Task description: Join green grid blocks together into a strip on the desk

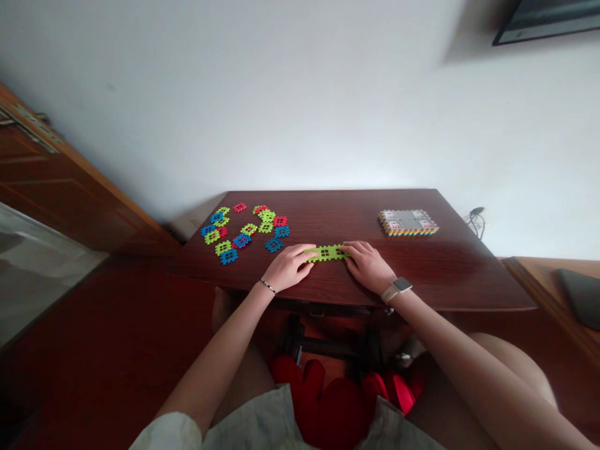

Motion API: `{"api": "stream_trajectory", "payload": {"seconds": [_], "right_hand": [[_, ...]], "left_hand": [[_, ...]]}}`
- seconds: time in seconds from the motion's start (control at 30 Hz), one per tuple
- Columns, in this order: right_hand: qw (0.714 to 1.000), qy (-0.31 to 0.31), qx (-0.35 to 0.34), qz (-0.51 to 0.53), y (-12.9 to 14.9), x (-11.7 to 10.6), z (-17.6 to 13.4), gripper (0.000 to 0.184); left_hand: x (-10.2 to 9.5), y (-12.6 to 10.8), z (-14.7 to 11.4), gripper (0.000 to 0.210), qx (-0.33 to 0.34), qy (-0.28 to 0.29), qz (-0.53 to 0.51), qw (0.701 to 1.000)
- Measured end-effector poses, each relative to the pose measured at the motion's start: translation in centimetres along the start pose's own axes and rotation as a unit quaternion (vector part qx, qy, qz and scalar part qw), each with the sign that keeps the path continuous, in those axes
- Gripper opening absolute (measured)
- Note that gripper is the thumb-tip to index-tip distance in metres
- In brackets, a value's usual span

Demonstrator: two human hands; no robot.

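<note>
A strip of lime-green interlocking building tiles (330, 252) with square window holes lies at the middle of the table, near its front edge. My left hand (289, 267) is closed on the strip's left end, thumb in front and fingers behind and over it. At the right end my right hand (370, 265) grips it the same way. My fingers cover both ends, so the strip's full length is hidden. Loose tiles in green, blue and red lie to the left of my left hand, a blue tile (273, 244) being among the closest.
The dark wooden table (337, 209) stands against a white wall. On its right side sits a flat stacked block of tiles (409, 222), grey on top with coloured layers below. A black cable (476, 214) hangs beyond the right edge. A drawer handle (317, 310) shows beneath the front edge.
</note>
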State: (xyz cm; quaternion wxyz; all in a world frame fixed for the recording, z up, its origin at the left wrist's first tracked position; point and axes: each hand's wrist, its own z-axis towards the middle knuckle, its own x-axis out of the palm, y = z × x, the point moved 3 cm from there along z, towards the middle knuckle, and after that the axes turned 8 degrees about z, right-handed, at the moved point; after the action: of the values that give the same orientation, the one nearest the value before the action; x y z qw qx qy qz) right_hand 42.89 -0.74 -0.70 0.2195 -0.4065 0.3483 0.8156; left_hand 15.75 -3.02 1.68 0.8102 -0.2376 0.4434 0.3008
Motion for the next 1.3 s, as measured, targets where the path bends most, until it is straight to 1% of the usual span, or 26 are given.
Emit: {"api": "stream_trajectory", "payload": {"seconds": [0.07, 0.13, 0.2, 0.27, 0.3, 0.4, 0.47, 0.53, 0.63, 0.73, 0.83, 0.97, 1.1, 1.3], "right_hand": [[1.000, -0.001, -0.003, 0.001, 0.0, 0.0, 0.0, 0.034], [1.000, -0.003, -0.004, 0.002, -0.1, -0.1, 0.0, 0.034], [1.000, -0.003, -0.005, 0.004, -0.1, -0.1, 0.1, 0.034], [1.000, -0.002, -0.004, 0.006, 0.0, 0.0, 0.1, 0.034], [1.000, -0.003, -0.003, 0.007, 0.0, 0.0, 0.1, 0.034], [1.000, -0.001, 0.000, 0.007, -0.1, 0.0, 0.1, 0.034], [1.000, 0.001, -0.001, 0.009, -0.1, 0.1, 0.1, 0.034], [1.000, 0.001, -0.001, 0.012, -0.2, 0.1, 0.1, 0.035], [1.000, 0.000, -0.001, 0.017, -0.2, 0.1, 0.1, 0.035], [1.000, 0.001, 0.001, 0.018, -0.2, 0.0, 0.0, 0.035], [1.000, 0.004, 0.007, 0.018, 0.0, 0.0, 0.0, 0.035], [1.000, 0.006, 0.017, 0.015, 0.3, -0.3, 0.0, 0.034], [1.000, 0.014, 0.019, 0.016, 0.5, -0.5, -0.1, 0.035], [1.000, 0.013, 0.018, 0.018, 0.5, -0.4, -0.1, 0.038]], "left_hand": [[-0.8, 0.6, -0.4, 0.035, -0.019, -0.025, 0.010, 0.999], [-2.0, 2.1, -1.5, 0.033, -0.066, -0.056, 0.035, 0.996], [-3.7, 4.6, -3.3, 0.031, -0.136, -0.090, 0.063, 0.985], [-5.6, 7.7, -5.6, 0.031, -0.208, -0.123, 0.086, 0.967], [-6.6, 9.4, -6.9, 0.030, -0.239, -0.131, 0.097, 0.957], [-9.0, 14.3, -10.7, 0.032, -0.317, -0.134, 0.119, 0.931], [-10.0, 16.9, -12.7, 0.035, -0.343, -0.125, 0.110, 0.925], [-10.5, 18.8, -14.1, 0.038, -0.357, -0.108, 0.088, 0.924], [-10.2, 20.8, -15.3, 0.043, -0.362, -0.059, 0.050, 0.929], [-9.6, 21.6, -15.8, 0.049, -0.357, -0.022, 0.045, 0.933], [-9.1, 21.6, -16.0, 0.051, -0.363, -0.009, 0.054, 0.930], [-8.8, 21.0, -16.3, 0.049, -0.370, -0.018, 0.071, 0.926], [-8.5, 20.3, -16.2, 0.051, -0.345, -0.024, 0.098, 0.933], [-8.9, 19.4, -15.7, 0.050, -0.338, -0.034, 0.105, 0.935]]}}
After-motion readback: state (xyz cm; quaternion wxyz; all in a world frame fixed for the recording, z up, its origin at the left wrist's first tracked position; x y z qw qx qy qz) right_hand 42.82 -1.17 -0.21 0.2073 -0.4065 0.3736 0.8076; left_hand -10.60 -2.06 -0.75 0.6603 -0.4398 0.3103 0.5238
